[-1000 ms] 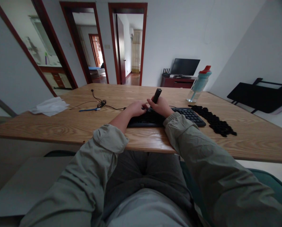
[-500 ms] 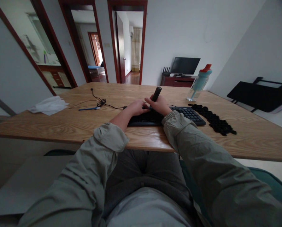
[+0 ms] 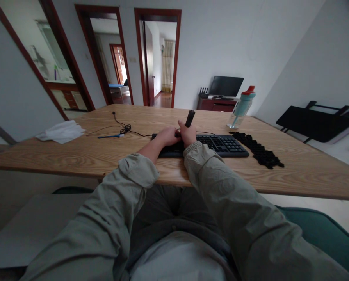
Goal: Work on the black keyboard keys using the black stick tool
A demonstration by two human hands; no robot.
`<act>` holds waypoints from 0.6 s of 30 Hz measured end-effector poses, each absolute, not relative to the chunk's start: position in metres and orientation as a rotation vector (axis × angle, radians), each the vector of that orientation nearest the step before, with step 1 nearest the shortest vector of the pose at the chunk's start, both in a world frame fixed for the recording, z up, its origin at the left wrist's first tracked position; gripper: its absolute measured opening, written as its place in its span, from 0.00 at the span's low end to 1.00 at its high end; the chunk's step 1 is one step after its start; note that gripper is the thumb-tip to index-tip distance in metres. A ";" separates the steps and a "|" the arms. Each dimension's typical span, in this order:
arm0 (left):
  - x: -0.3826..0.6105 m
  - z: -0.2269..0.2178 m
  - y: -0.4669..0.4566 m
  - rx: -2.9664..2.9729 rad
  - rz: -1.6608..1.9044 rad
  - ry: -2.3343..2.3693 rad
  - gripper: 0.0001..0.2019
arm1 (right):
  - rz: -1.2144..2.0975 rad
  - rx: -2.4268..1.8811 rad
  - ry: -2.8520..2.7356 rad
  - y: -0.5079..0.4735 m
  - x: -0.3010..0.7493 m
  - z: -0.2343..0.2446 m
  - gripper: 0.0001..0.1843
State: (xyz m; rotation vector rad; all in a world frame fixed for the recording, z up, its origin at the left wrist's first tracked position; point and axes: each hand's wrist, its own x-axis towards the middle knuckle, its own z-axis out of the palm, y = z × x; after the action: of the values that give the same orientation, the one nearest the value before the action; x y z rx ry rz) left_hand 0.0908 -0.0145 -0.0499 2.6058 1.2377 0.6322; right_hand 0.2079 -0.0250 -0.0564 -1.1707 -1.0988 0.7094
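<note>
A black keyboard [image 3: 225, 145] lies near the table's front edge, its left part hidden under both hands. My right hand [image 3: 188, 134] is closed round a black cylindrical handle [image 3: 190, 118] that stands up tilted above the keyboard; its lower end is hidden. Close beside it, my left hand [image 3: 169, 136] rests over the keyboard's left part with fingers curled in; what they grip, if anything, cannot be made out. Many small black pieces that look like keycaps [image 3: 259, 151] lie in a band to the right of the keyboard.
Left of the keyboard are a coiled black cable [image 3: 125, 128], a blue-handled brush [image 3: 110, 136] and crumpled white tissue or cloth [image 3: 61, 132]. A clear bottle [image 3: 240, 109] with a red top stands at the back right. A green chair [image 3: 317, 226] is at right.
My right hand has moved left with the black handle, closer to my left hand, uncovering more of the keyboard. The left hand has barely moved. The view has shifted slightly.
</note>
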 end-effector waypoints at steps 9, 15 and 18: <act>0.092 -0.049 -0.021 2.781 0.596 1.269 0.16 | 0.510 -1.259 -0.989 -0.014 0.210 -0.065 0.21; 0.097 -0.050 -0.026 2.825 0.604 1.361 0.17 | 0.641 -1.256 -0.768 -0.003 0.215 -0.070 0.21; 0.102 -0.050 -0.027 2.843 0.630 1.379 0.17 | 0.737 -1.194 -0.617 -0.004 0.216 -0.065 0.21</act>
State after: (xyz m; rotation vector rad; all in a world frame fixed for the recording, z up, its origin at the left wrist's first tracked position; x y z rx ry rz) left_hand 0.1016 -0.0269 -0.0501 2.8429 1.3788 0.6295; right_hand 0.2157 -0.0037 -0.0654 -1.1938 -0.6167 0.7369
